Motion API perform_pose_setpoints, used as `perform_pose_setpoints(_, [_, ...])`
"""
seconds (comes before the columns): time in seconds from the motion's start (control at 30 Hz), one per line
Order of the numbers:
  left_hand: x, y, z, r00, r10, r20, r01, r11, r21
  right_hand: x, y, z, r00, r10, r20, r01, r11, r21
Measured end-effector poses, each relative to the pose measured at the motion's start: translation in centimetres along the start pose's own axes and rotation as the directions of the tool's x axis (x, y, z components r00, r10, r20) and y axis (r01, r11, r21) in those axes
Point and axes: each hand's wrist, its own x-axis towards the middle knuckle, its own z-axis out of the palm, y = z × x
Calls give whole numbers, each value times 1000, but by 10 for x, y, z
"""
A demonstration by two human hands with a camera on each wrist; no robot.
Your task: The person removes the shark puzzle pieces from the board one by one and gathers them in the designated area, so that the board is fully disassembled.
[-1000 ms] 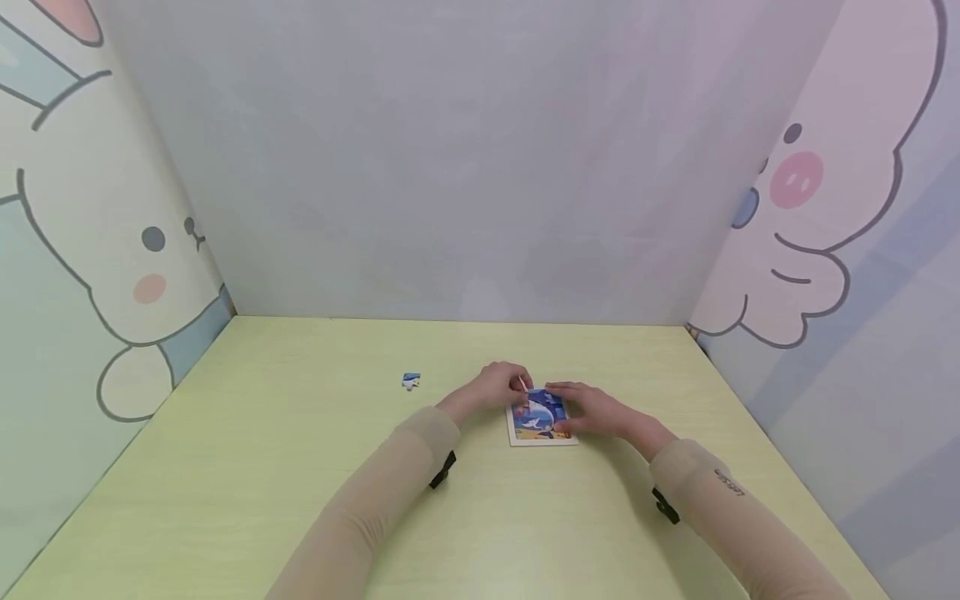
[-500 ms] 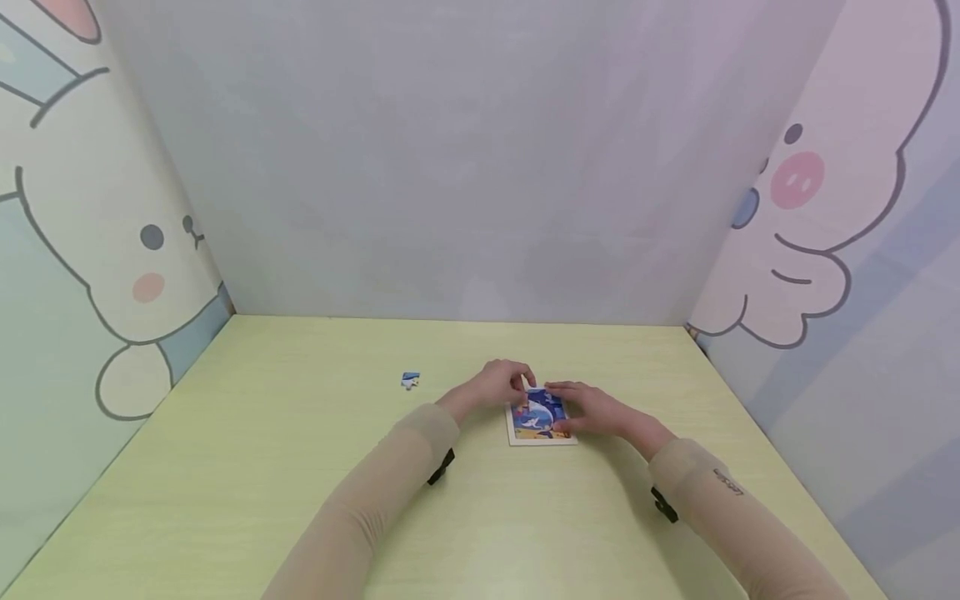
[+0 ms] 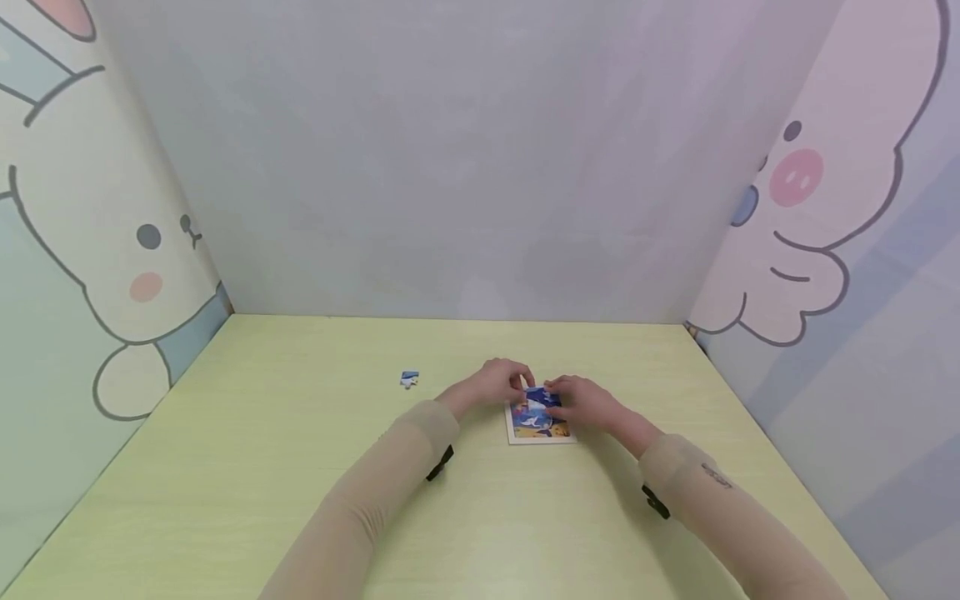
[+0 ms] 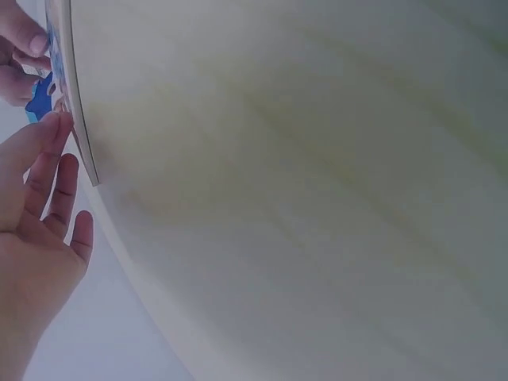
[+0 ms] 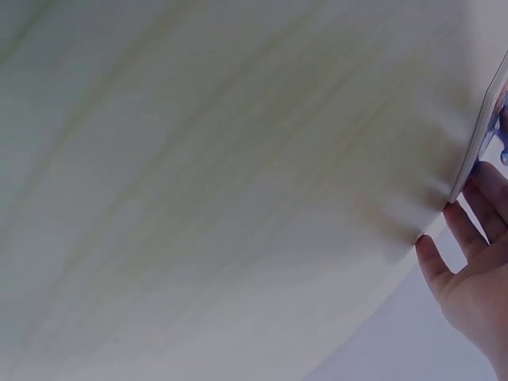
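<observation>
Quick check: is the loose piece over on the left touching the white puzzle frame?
Apart. The head view shows yellow table between the loose piece and the white puzzle frame.

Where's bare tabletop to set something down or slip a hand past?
Widest: tabletop bordered by the left sleeve, left wall and loose jigsaw piece. Also bare: between both sleeves, nearside of the framed jigsaw puzzle; and a narrower strip between right sleeve and right wall. Crowded: at that puzzle, where left hand and right hand are.

From bottom centre, a hand could pass between the sleeves; left hand and right hand block the jigsaw puzzle at its upper corners.
</observation>
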Motion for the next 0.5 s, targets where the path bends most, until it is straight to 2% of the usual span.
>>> perform_pose_setpoints(0.2, [0,-1,0,1000,9,6,-9,1000,-7,3,-6,-1,1000,15,-15,-16,998,-67])
perform_pose_setpoints(0.5, [-4,-6,-6,1000,-22,-16,21,999,-31,3,-6,-2,999,38,-5,-38,996,-84])
